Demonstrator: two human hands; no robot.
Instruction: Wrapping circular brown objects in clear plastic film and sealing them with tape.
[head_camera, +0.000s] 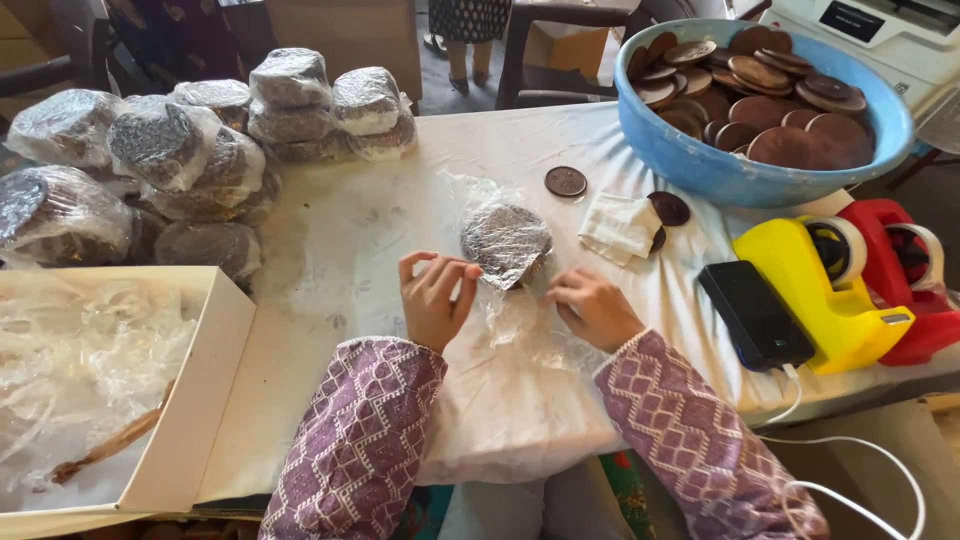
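head view: the person's left hand (436, 297) pinches the clear plastic wrap (520, 325) beside a wrapped stack of brown discs (505, 242), which lies mid-table on the white cloth (340, 230). the right hand (592, 306) presses the wrap with curled fingers, holding it down. bare cloth lies open just behind the stack. wrapped bundles (190, 150) crowd the far left, a white box (205, 390) sits at the near left edge. to the right, a blue basin (700, 165), black phone (755, 315) and yellow tape dispenser (830, 290) close that side.
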